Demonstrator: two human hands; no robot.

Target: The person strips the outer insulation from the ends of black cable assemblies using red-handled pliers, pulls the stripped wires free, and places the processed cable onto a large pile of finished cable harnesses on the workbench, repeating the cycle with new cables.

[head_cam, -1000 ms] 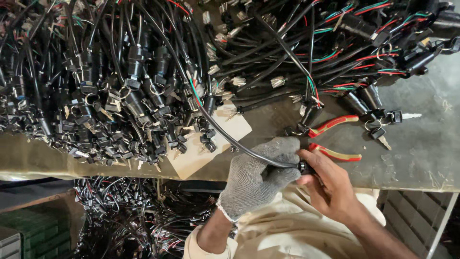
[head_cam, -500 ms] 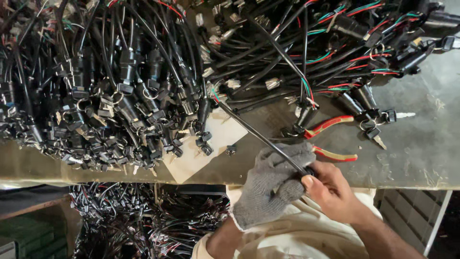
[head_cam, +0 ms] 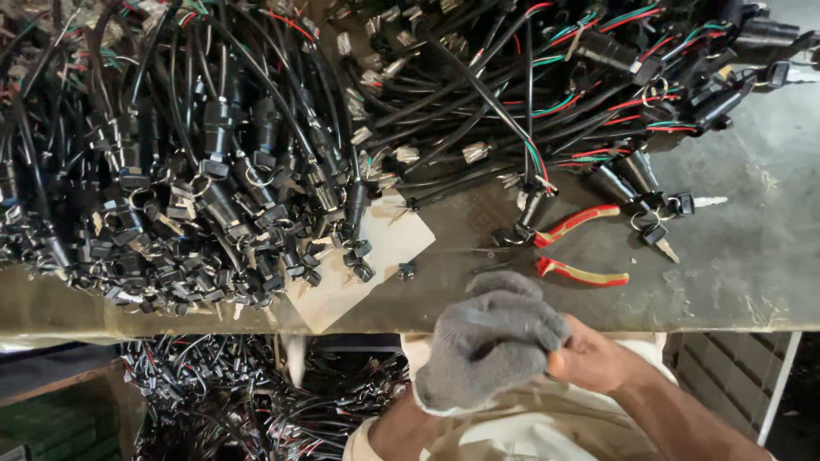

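Note:
My left hand [head_cam: 491, 350] wears a grey knit glove and is curled into a fist at the near edge of the metal table [head_cam: 752, 265]. My bare right hand [head_cam: 598, 358] presses against its right side, with thumb and fingers pinching the glove fabric. No cable shows in either hand. Red-handled pliers [head_cam: 581, 248] lie open on the table just beyond the hands. A heap of black cable harnesses with plugs [head_cam: 213, 188] covers the left of the table. A second heap with red and green wires [head_cam: 555, 85] spreads across the back.
A beige card [head_cam: 384, 256] lies under the plugs at the table edge. Keys on small rings [head_cam: 683, 205] lie right of the pliers. More black cables [head_cam: 213, 393] are piled below the table, beside a green crate [head_cam: 34, 427].
Both hands held a black cable stretched from the heap. That cable is now out of them, and the hands have drawn back to the table edge, the right one gripping the glove.

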